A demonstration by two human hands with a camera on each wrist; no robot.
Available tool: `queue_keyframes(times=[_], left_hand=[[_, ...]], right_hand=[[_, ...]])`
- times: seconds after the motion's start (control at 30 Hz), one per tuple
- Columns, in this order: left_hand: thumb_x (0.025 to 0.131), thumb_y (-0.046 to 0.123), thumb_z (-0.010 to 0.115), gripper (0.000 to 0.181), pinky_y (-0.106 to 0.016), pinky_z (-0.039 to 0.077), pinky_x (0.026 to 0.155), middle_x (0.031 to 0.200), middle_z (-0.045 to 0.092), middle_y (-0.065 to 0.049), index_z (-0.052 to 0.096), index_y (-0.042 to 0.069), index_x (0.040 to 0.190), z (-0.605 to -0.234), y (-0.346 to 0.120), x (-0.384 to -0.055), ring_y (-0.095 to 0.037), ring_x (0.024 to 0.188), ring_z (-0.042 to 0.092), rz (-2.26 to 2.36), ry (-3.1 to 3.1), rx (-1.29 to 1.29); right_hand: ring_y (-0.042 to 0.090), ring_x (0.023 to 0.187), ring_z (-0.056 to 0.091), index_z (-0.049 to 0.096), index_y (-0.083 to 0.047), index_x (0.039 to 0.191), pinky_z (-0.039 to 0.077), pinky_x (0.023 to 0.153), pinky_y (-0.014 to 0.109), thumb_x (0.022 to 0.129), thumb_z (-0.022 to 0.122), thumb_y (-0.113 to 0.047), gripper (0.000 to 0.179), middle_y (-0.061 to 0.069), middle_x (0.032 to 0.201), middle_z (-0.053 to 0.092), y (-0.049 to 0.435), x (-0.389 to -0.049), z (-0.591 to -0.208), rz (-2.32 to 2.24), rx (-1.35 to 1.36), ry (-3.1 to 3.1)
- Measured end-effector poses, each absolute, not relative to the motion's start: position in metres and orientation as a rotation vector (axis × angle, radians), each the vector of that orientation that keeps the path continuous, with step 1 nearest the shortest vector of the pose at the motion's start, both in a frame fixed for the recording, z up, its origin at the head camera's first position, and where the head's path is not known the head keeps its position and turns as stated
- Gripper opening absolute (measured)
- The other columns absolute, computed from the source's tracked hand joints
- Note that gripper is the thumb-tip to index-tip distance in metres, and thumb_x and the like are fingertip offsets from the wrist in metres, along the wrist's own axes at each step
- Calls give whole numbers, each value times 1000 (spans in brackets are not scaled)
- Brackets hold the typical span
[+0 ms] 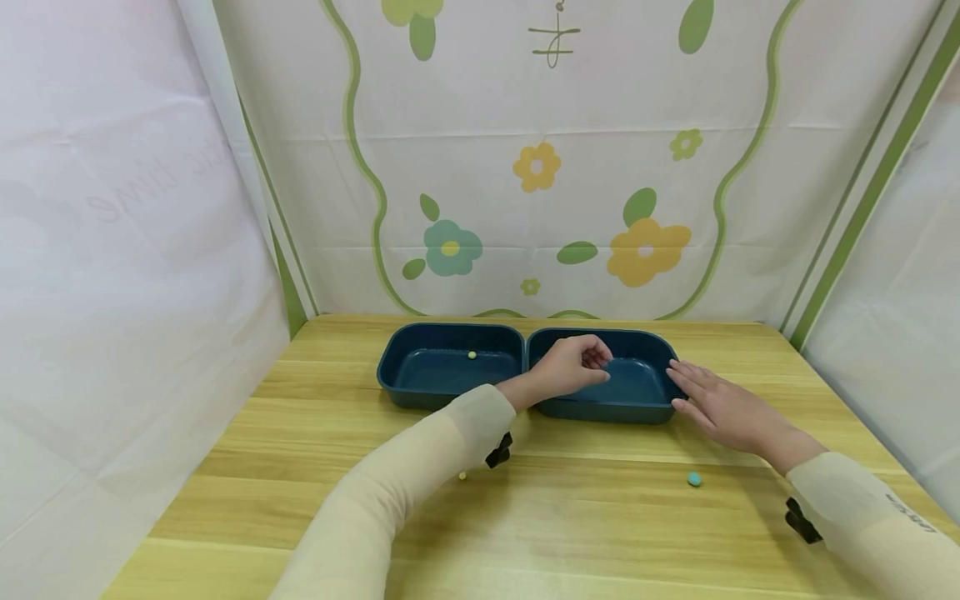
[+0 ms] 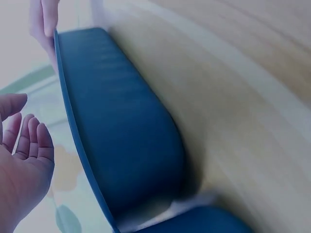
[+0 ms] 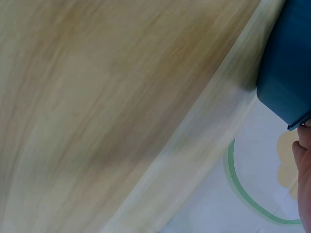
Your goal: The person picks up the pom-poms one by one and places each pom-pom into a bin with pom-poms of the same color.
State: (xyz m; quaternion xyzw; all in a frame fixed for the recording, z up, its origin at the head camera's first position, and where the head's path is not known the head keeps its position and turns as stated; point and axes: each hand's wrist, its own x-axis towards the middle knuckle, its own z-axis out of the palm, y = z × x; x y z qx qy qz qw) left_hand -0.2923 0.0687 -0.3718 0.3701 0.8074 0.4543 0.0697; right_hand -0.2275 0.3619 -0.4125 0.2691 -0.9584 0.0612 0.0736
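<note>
Two dark blue trays stand side by side: the left tray [image 1: 420, 398] and the right tray [image 1: 600, 412]. Over the right tray hovers my left hand [image 1: 567, 367], its fingers loosely bent. The left wrist view shows this hand [image 2: 24, 165] with nothing visible between thumb and fingers. My right hand [image 1: 727, 410] has its fairly straight fingertips at the right tray's right rim. Only part of that hand [image 3: 305, 170] shows in the right wrist view, beside the tray's corner. A small pale yellow ball [image 1: 472, 355] lies in the left tray.
On the wooden table [image 1: 585, 533], a small turquoise piece [image 1: 694, 479] lies in front of the right hand. A tiny yellow piece [image 1: 462, 476] lies beside the left forearm. A flower-printed cloth [image 1: 480, 167] hangs behind the trays, with white cloth at both sides.
</note>
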Motion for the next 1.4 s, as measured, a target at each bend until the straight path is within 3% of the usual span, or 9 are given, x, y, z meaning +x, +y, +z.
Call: queue_keyframes(times=[0.3,0.53,0.87,1.4], left_hand=[[89,7,72,16,-12,49,75,100,65,-6,64,10,103,-373,86,-266,-1,80,57,1311,2349,1235],[89,10,73,20,-8,47,74,97,65,3,66,6,107,-379,99,-246,4,79,56,1156,2317,1293],[88,9,73,21,-6,45,74,95,66,3,66,5,108,-395,113,-230,4,78,54,1088,2281,1303],[86,18,77,19,-2,41,70,84,59,17,65,14,101,-426,152,-218,9,74,52,854,2368,1296]], right_hand=[[46,135,32,41,6,144,34,103,59,103,48,-34,58,26,150,34,360,-228,-410,175,799,-2879],[46,134,33,42,6,144,35,102,60,103,48,-34,57,27,149,34,361,-228,-411,162,797,-2873],[46,134,33,41,6,144,35,102,60,103,48,-33,57,27,149,34,361,-228,-411,176,796,-2870],[45,135,33,41,6,144,35,102,59,103,49,-34,57,26,150,34,361,-226,-412,173,798,-2870]])
